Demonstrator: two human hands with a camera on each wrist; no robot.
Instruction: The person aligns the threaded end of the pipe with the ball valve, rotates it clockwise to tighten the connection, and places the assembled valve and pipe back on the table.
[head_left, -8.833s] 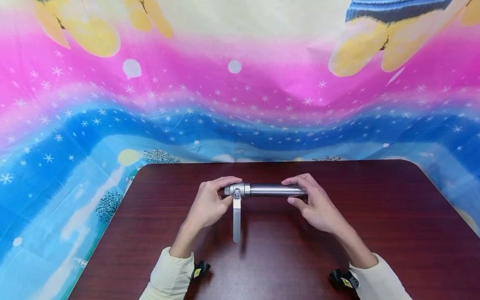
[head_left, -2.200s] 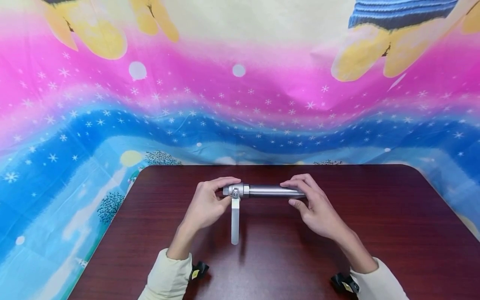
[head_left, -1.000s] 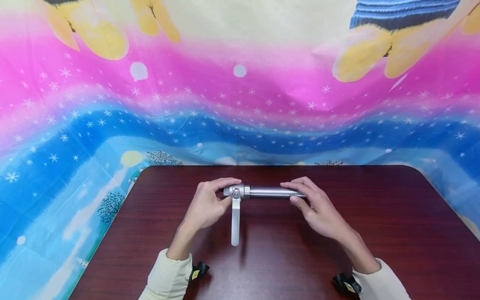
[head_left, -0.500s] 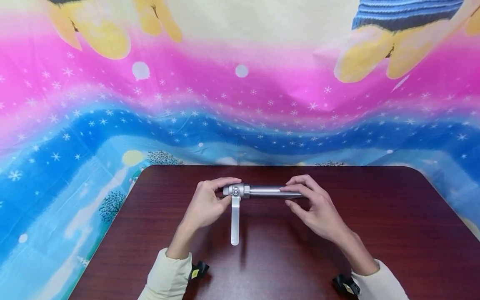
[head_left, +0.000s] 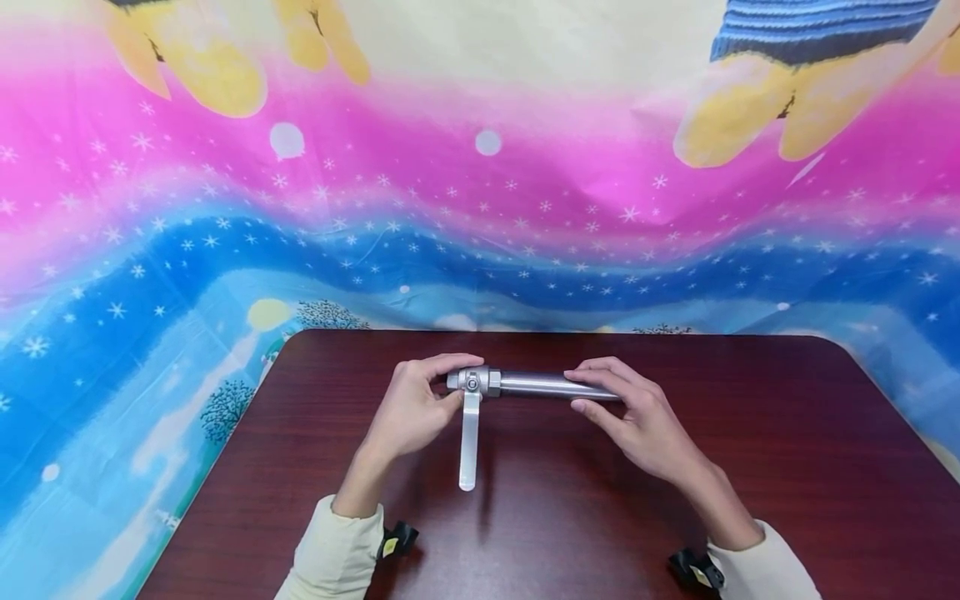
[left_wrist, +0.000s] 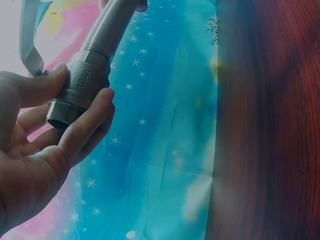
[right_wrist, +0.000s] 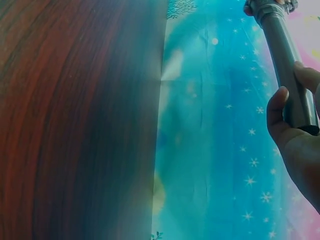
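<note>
A silver ball valve [head_left: 472, 381] with a long lever handle [head_left: 468, 442] is joined to a bare metal pipe [head_left: 536, 383], both held level above the table. My left hand [head_left: 416, 406] grips the valve body between thumb and fingers; the left wrist view shows the valve's open hex end [left_wrist: 62, 114] by the palm. My right hand [head_left: 641, 421] holds the pipe near its free end, thumb below and fingers over the top. Threads [left_wrist: 100, 50] show where the pipe meets the valve. In the head view the pipe's far end is hidden behind the right hand.
The dark red wooden table [head_left: 555, 533] lies under both hands, its back edge near a printed cloth backdrop [head_left: 480, 208]. Each wrist carries a small black camera, one by the left sleeve [head_left: 399, 540] and one by the right [head_left: 696, 570].
The right hand's fingers loosen and shift on the pipe half a second ago, then settle round it again. The left hand keeps its hold on the valve; the lever's lower end swings slightly left.
</note>
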